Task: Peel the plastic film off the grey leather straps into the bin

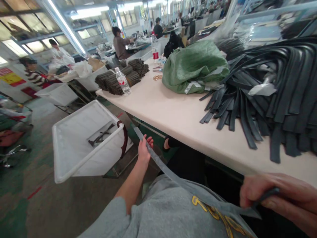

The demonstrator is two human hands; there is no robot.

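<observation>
A long grey strap (170, 173) runs slantwise in front of my grey shirt, from lower right up to the left. My left hand (145, 150) is closed on it close to its upper end, which sticks out past the fingers. At the lower right, my right hand (269, 195) is a closed fist around the strap's other end. A dark curved piece (268, 195) shows at that fist; whether it belongs to the strap or is a separate tool, I cannot tell. Beyond my right hand, a thick pile of black straps (287, 86) lies on the table, ends hanging toward me.
The pale table (153, 105) holds a green woven sack (193, 67), bundled dark strips (114, 79) and a water bottle (122, 81). A white bin (74, 168) stands left of my left hand, with a few dark strips inside. Several people work at benches behind.
</observation>
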